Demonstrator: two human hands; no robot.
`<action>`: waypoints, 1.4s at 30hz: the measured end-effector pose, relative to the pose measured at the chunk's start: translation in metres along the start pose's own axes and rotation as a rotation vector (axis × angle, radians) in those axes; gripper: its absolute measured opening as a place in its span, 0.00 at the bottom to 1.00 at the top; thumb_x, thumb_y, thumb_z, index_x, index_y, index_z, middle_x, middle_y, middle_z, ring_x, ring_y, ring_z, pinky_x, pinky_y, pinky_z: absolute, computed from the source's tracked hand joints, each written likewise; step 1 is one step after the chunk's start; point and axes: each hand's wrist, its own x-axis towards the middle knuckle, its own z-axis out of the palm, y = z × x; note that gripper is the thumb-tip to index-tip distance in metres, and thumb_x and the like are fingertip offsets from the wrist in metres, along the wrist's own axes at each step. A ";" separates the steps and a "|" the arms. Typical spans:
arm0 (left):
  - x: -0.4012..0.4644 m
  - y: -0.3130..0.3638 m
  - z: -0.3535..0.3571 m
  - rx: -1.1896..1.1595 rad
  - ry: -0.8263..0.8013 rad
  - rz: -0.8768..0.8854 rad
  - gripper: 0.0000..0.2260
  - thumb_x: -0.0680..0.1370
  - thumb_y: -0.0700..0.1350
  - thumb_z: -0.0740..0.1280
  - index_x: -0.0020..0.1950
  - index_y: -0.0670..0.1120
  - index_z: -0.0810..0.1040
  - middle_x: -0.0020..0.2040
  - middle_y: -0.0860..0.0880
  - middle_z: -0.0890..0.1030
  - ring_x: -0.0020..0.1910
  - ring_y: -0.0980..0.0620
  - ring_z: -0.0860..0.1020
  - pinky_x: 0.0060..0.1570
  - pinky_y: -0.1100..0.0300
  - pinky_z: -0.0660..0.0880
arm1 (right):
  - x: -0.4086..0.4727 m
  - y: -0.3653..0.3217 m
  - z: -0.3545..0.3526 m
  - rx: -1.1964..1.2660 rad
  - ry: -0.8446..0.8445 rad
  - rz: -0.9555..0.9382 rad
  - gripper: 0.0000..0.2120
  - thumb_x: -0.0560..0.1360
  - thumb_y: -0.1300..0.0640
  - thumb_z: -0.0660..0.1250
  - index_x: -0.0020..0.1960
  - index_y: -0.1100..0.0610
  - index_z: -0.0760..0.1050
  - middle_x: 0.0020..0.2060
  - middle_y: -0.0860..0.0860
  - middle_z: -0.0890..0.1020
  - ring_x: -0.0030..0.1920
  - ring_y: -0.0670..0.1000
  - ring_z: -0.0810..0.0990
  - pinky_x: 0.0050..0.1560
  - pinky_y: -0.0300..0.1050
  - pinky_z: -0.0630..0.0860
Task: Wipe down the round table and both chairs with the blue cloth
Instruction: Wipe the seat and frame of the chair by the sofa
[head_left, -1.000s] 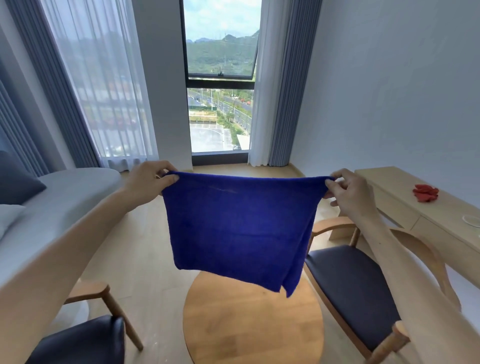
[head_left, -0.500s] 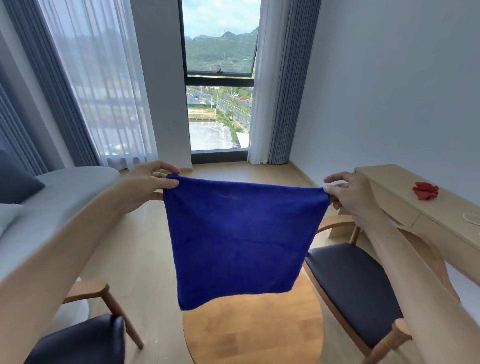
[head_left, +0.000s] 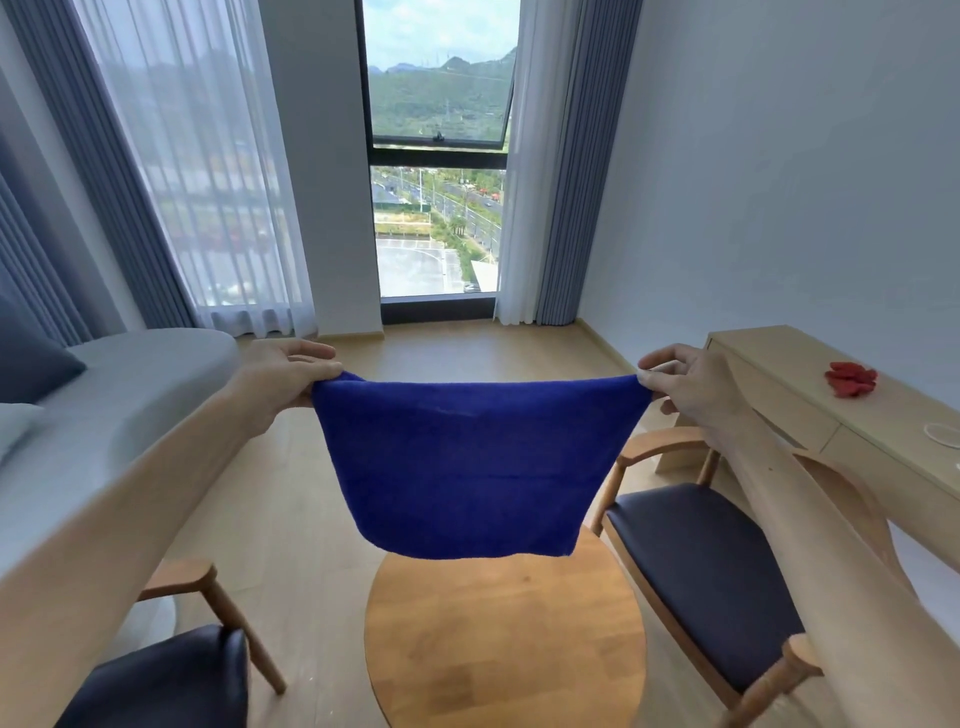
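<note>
Left hand (head_left: 283, 376) pinches the upper left corner of the blue cloth (head_left: 470, 467) between thumb and fingers; right hand (head_left: 691, 387) pinches the upper right corner the same way, index finger lifted a little. Both arms reach forward, hands well apart, so the cloth's top edge runs left to right between them with a slight sag in the middle. Cloth hangs free in the air, doubled over by the look of a faint crease line across it (fold not certain). Its lower hem hangs above the far rim of the round table (head_left: 506, 639), apparently not touching. Table lies directly below and nearer the body than the hands, roughly midway between them, so neither hand is clearly closer; lowering and drawing back should land the cloth on it. Right chair (head_left: 701, 566) stands just beside the table, under the right forearm; left chair (head_left: 166, 680) at lower left. Beyond: sofa (head_left: 130, 379) left, wooden desk (head_left: 841, 415) right with a red object (head_left: 852, 378), window (head_left: 439, 156) ahead.
</note>
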 end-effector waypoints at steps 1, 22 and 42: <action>0.000 0.000 -0.001 0.013 0.005 0.006 0.10 0.75 0.38 0.72 0.55 0.44 0.77 0.45 0.44 0.82 0.43 0.50 0.81 0.34 0.62 0.78 | 0.001 0.001 0.000 -0.005 -0.001 -0.003 0.05 0.75 0.63 0.67 0.47 0.54 0.76 0.41 0.54 0.82 0.40 0.52 0.80 0.34 0.40 0.73; 0.002 0.007 -0.015 -0.023 -0.044 0.055 0.07 0.79 0.36 0.64 0.57 0.38 0.74 0.49 0.38 0.79 0.48 0.45 0.80 0.42 0.56 0.78 | -0.009 0.000 -0.002 0.013 -0.129 0.005 0.06 0.76 0.64 0.67 0.49 0.55 0.79 0.39 0.54 0.84 0.39 0.52 0.82 0.35 0.40 0.75; 0.001 -0.001 -0.013 0.561 -0.159 0.346 0.03 0.77 0.40 0.68 0.47 0.45 0.81 0.41 0.50 0.79 0.41 0.51 0.76 0.40 0.63 0.70 | -0.018 0.000 0.001 -0.428 -0.193 -0.260 0.03 0.75 0.61 0.70 0.45 0.55 0.78 0.37 0.47 0.79 0.39 0.46 0.76 0.38 0.34 0.70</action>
